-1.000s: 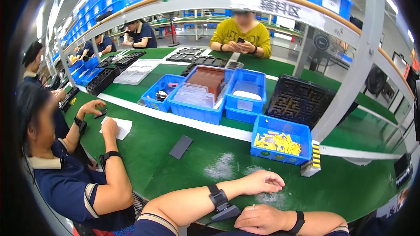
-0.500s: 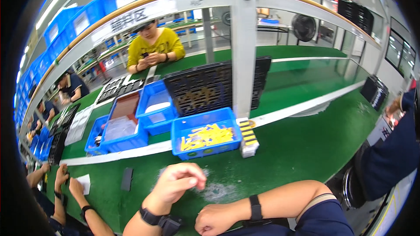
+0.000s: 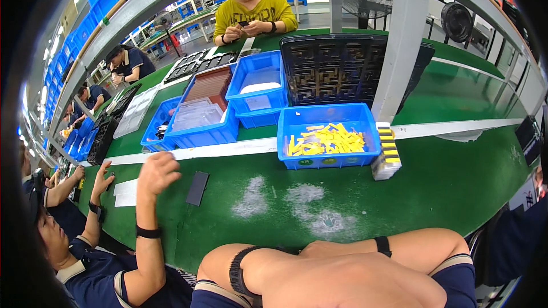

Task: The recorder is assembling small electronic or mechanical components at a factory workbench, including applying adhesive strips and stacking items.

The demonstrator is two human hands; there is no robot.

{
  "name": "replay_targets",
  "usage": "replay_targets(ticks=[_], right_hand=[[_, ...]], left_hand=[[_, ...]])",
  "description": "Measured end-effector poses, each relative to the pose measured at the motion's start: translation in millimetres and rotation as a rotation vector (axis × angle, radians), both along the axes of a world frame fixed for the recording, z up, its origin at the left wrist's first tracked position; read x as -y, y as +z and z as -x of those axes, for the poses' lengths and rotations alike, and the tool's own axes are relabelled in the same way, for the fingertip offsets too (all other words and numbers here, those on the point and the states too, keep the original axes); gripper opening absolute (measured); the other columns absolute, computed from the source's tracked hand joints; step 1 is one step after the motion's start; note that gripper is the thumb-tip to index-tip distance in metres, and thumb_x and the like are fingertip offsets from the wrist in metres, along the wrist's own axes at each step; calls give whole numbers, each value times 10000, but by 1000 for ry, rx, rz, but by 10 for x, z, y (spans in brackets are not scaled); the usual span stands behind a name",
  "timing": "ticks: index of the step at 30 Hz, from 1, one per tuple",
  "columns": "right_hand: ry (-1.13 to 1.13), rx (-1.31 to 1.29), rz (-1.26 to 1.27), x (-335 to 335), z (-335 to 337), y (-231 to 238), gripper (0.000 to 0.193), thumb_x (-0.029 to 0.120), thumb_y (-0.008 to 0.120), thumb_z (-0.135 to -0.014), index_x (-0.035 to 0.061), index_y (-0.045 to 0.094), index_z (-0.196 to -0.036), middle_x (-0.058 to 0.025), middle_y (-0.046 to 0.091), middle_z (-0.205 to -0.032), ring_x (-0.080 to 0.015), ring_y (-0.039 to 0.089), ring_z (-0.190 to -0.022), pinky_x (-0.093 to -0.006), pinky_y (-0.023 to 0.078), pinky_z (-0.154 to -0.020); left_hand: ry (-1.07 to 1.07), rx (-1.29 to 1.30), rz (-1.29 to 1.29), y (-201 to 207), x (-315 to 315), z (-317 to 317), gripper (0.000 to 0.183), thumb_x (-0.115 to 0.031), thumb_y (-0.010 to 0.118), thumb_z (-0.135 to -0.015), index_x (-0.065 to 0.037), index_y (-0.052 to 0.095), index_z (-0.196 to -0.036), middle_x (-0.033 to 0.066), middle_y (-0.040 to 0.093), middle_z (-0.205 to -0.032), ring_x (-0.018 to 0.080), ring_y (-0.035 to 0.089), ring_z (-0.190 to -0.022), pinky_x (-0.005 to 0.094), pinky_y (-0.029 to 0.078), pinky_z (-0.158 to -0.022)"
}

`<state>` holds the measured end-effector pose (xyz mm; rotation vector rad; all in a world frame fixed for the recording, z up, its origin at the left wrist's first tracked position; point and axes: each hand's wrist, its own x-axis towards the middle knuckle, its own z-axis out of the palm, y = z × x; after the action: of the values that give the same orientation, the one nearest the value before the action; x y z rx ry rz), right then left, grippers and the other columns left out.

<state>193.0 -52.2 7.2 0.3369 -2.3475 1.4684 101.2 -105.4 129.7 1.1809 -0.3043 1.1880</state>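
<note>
My left hand [image 3: 348, 282] is very close at the lower edge, its broad back turned up and a black band at the wrist. Its fingers are out of sight. Behind it, my right hand [image 3: 328, 248] rests by the near edge of the green table [image 3: 268, 231], mostly covered, so its fingers do not show. Neither hand shows a thing held. Beyond them stands a blue bin [image 3: 328, 163] with yellow strips [image 3: 328, 140] in it. Against its right side is an upright stack of yellow-and-black blocks [image 3: 388, 157].
Left of me a co-worker's hand [image 3: 160, 174] is raised over the table near a dark flat piece [image 3: 197, 189] and white paper [image 3: 126, 193]. Blue bins [image 3: 205, 137] and a black tray [image 3: 337, 68] stand behind, beside a white post [image 3: 404, 40]. Across sits a person in yellow [image 3: 257, 11].
My left hand has come up close to the view, covering much of my right hand. The view has shifted left and down. The left co-worker's hand has risen from the paper.
</note>
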Motion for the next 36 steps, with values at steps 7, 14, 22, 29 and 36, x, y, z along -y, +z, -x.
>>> replay_targets(ticks=[7, 14, 22, 29, 36], right_hand=[[19, 62, -3, -40, 72, -243, 182, 215, 587, -802, 37, 586, -841, -116, 632, -825, -307, 608, -741, -390, 474, -606], [57, 126, -42, 28, 170, -493, 139, 162, 601, -792, 24, 594, -799, -124, 605, -754, -298, 589, -698, -382, 459, -594], [43, 317, 33, 10, 172, -180, 135, 112, 592, -790, 10, 639, -865, -112, 621, -780, -257, 597, -699, -350, 466, -597], [52, 372, 72, -4, 242, -299, 139, 99, 615, -804, 2, 632, -902, -126, 631, -807, -276, 607, -716, -353, 466, -602], [139, 346, 112, -44, 197, -243, 145, 100, 619, -813, 5, 639, -921, -131, 636, -836, -261, 614, -741, -346, 471, -611]], left_hand=[[-9, 34, -86, -23, -191, -15, 104, -57, 643, -796, 45, 648, -780, 111, 562, -778, 167, 513, -581, 250, 387, -503], [30, -61, -298, 167, -293, 121, 71, -39, 621, -794, 28, 626, -770, 89, 558, -754, 165, 501, -581, 248, 382, -518], [-49, -456, -153, 131, 14, 105, 93, -59, 589, -813, 14, 600, -870, 71, 543, -730, 203, 510, -605, 277, 403, -549], [236, -287, -179, -13, 61, 49, 116, -58, 579, -819, -1, 616, -913, 93, 577, -760, 245, 565, -662, 307, 444, -574], [538, -313, -329, -44, -62, -66, 133, -73, 614, -779, -30, 622, -905, 82, 593, -780, 246, 575, -661, 305, 452, -563]])
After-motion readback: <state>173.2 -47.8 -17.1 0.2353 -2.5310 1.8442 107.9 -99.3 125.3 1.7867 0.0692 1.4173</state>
